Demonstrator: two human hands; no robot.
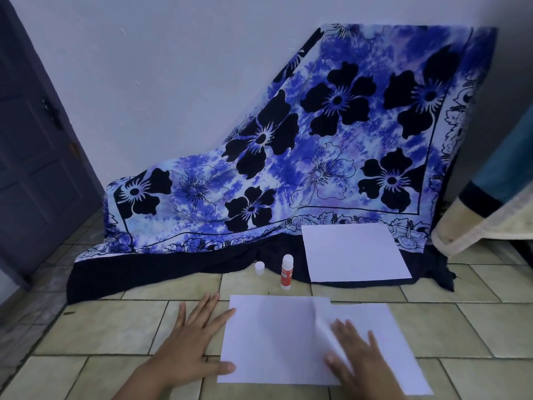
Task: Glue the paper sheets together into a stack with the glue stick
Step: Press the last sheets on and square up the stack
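Left hand [190, 342]: lying released and flat on the tiled floor [115, 336], fingers straight. Its fingertips and thumb are touching the left edge of the top sheet [271, 342]. It is holding nothing and seems to be steadying that edge.
Cap [259, 267]: standing off the glue stick [287, 272], just to its left, at the dark hem of the floral cloth [317, 140].
Top sheet: lying on the floor in front of the person, white, blank and mostly flat, with its right edge curling up in a soft fold. By my reading the joining step is under way. This sheet is being laid over the one beneath and smoothed onto it, and is not yet sitting square with it.
Glue stick: standing upright and uncapped beyond the top sheet, showing a red label and white top, well apart from both hands. The next move is probably calling for flattening the curl first, then reaching for the stick.
Spare sheet [354, 252]: resting flat on the cloth's hem, right of the stick, likely waiting to go on next.
Right hand [357, 362]: pressing down with straight, spread fingers beside the lifted fold, grasping nothing that I can see. Whether the thumb is tucking under the fold I cannot tell.
Lower sheet [403, 342]: showing out from under the top sheet on the right, offset, so the edges are needing alignment.
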